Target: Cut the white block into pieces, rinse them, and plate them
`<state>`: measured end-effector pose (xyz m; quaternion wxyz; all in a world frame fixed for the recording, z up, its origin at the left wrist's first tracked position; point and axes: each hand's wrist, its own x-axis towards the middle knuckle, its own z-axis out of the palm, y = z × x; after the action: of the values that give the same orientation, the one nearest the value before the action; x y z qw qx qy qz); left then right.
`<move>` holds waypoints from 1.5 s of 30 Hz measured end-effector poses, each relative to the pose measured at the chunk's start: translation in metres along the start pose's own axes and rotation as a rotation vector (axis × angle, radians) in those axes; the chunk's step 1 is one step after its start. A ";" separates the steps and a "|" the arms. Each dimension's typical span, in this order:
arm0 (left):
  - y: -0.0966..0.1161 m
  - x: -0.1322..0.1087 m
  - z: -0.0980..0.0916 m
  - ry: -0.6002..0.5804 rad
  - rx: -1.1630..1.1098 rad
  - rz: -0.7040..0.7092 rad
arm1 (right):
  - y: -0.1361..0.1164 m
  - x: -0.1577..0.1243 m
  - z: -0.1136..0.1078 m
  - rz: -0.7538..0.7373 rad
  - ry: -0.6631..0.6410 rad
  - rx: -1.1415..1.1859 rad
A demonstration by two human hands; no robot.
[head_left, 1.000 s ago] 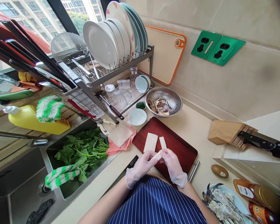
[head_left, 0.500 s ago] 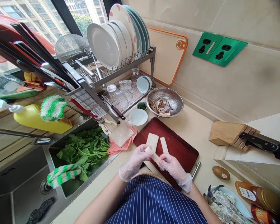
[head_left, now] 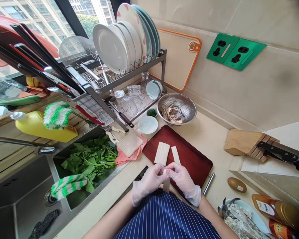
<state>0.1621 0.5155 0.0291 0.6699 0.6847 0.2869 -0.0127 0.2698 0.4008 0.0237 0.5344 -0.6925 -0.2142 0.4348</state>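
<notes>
Pale strip (head_left: 166, 186) hangs btwn two gloved hands, just above the near edge of a dark red board (head_left: 189, 156), lower end dangling in front of a striped apron (head_left: 166, 215). L hand (head_left: 150, 179) & R hand (head_left: 181, 177) meet at its top end; thumbs & fingertips of both are pinched nearly closed on it, prob. because it's thin & limp & needs fine control. Gloves prob. keep bare skin off the food. On the board, just beyond the fingers: a ridged slab (head_left: 162, 152) w/ a second strip (head_left: 175, 155) just beside it, lying flat, prob. for easy reach. Past the board's far corner: white bowl (head_left: 148, 124), small dish of chopped greens (head_left: 152, 113), & metal colander (head_left: 188, 106) w/ food inside, likely set there to leave working room. To L, leafy greens (head_left: 89, 161) in the sink, presumably so drips stay off the counter. To R, knife block (head_left: 246, 141), handles facing out, prob. for a quick grab; nearer, brown fruit (head_left: 236, 185) & a plate of seafood or sim., contents unclear.
</notes>
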 end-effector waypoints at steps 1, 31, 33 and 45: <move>0.000 0.000 0.000 0.016 0.056 0.024 | 0.002 -0.001 0.003 -0.012 0.044 -0.036; -0.017 0.050 0.026 0.218 0.271 -0.030 | 0.036 0.031 -0.023 0.014 0.428 -0.602; -0.019 0.062 0.032 0.242 0.277 -0.004 | 0.036 0.041 -0.029 0.013 0.441 -0.850; 0.005 0.075 0.022 0.161 0.122 0.062 | 0.020 0.026 -0.054 0.097 0.351 -0.042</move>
<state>0.2343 0.5235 0.0012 0.6017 0.7315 0.3174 0.0458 0.3250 0.3839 -0.0018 0.5275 -0.7782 -0.0929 0.3278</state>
